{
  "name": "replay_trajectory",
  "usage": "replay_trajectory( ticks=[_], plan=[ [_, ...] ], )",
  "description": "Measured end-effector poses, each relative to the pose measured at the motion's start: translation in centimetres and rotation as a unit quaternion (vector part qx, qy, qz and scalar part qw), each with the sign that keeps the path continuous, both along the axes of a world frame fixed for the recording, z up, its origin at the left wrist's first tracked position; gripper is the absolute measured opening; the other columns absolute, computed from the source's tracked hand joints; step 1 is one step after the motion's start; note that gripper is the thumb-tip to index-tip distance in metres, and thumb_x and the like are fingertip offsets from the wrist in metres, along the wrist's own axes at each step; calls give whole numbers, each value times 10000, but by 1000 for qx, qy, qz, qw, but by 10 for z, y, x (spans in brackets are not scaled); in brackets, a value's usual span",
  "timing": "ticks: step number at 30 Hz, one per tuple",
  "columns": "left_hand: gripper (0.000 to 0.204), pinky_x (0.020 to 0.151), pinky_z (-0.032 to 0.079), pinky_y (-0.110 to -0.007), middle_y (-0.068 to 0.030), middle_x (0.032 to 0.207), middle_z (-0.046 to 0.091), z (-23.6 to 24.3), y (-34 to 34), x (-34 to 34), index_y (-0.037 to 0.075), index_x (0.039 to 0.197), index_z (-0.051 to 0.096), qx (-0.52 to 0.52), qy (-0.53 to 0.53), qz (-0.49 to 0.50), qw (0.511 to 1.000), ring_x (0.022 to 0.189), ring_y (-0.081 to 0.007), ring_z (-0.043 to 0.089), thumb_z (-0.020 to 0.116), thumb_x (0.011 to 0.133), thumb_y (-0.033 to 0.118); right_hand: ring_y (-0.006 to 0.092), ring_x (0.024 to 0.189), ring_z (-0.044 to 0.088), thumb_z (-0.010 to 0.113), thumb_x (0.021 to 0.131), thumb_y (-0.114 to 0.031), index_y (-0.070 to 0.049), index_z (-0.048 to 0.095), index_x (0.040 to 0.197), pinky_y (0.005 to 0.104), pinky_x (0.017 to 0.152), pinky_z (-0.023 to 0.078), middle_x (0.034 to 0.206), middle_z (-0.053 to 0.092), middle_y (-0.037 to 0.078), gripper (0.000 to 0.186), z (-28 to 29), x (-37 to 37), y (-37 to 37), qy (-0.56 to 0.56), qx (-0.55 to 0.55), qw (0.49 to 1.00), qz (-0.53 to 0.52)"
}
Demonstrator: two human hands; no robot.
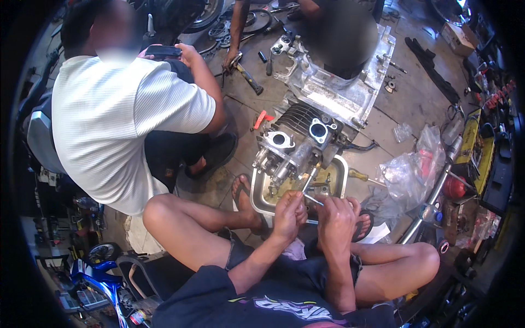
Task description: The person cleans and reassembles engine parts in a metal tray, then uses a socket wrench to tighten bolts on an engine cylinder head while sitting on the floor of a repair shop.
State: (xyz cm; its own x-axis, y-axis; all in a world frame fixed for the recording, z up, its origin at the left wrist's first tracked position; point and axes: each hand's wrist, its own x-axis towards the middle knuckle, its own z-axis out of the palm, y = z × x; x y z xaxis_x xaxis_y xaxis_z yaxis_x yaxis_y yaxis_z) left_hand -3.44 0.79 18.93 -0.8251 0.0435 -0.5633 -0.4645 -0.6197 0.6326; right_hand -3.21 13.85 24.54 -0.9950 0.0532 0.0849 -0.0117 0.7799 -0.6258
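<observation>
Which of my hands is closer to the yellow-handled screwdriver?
Right. Your right hand is below and slightly left of the yellow-handled screwdriver; your left hand is farther off, lower left.

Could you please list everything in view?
Engine: one, grey, centre
Casing: one, silver, beyond engine
Tray: one, silver, partly under engine
Rod: one, silver, over tray
Screwdriver: one, yellow-handled, right of tray
Plastic bags: uncounted, clear, right
Motorcycle: one, blue, lower left
Co-worker: one, white-shirted, left
Phone: one, dark, upper left
Another arm: one, bare, top
Clutter: uncounted, mixed, edges
Legs: two, bare, below
Left hand: one, bare, centre
Right hand: one, bare, centre
</observation>
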Motion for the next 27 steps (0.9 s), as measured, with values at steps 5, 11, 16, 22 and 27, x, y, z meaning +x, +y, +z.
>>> replay_trajectory(
  ticks=[5, 11, 16, 22, 27],
  plan=[
    [92, 402, 219, -230, 61, 597, 355, 3, 4, 5, 126, 977, 515, -71, 19, -7, 997, 449, -47, 277, 502, 1020, 206, 285, 839, 607, 643, 823, -90, -80, 692, 930, 438, 951, 385, 846, 650, 103, 118, -9, 3, 1, 1, -11, 1000, -4],
    [108, 402, 217, -232, 61, 590, 333, -2, 5, 5, 123, 958, 518, -32, -5, 24, 999, 442, -54, 272, 491, 1020, 207, 271, 867, 610, 662, 819, -114, -80, 688, 939, 444, 944, 381, 847, 647, 95, 127, -11, 5, 2, 15, -4, 1000, 3],
    [110, 397, 213, -223, 51, 588, 335, 4, 1, 3, 110, 962, 490, 27, 19, -2, 999, 433, -47, 269, 486, 1027, 198, 250, 872, 614, 647, 834, -109, -88, 699, 969, 427, 967, 366, 850, 654, 82, 146, -5, 9, 2, 27, 0, 1000, -6],
    [112, 392, 200, -225, 53, 585, 330, 0, 0, 2, 109, 955, 488, 20, 21, 11, 1000, 431, -48, 257, 493, 1024, 197, 248, 875, 620, 659, 819, -122, -76, 687, 918, 429, 956, 376, 843, 659, 77, 113, -10, 8, -3, 34, 13, 999, -11],
    [130, 391, 207, -214, 57, 578, 338, 0, -4, -3, 94, 944, 501, 11, 26, 15, 999, 435, -38, 270, 511, 1017, 201, 229, 841, 636, 698, 793, -139, -110, 708, 922, 407, 955, 372, 828, 677, 50, 133, -16, 5, -7, 53, 28, 998, -17]
  ],
)
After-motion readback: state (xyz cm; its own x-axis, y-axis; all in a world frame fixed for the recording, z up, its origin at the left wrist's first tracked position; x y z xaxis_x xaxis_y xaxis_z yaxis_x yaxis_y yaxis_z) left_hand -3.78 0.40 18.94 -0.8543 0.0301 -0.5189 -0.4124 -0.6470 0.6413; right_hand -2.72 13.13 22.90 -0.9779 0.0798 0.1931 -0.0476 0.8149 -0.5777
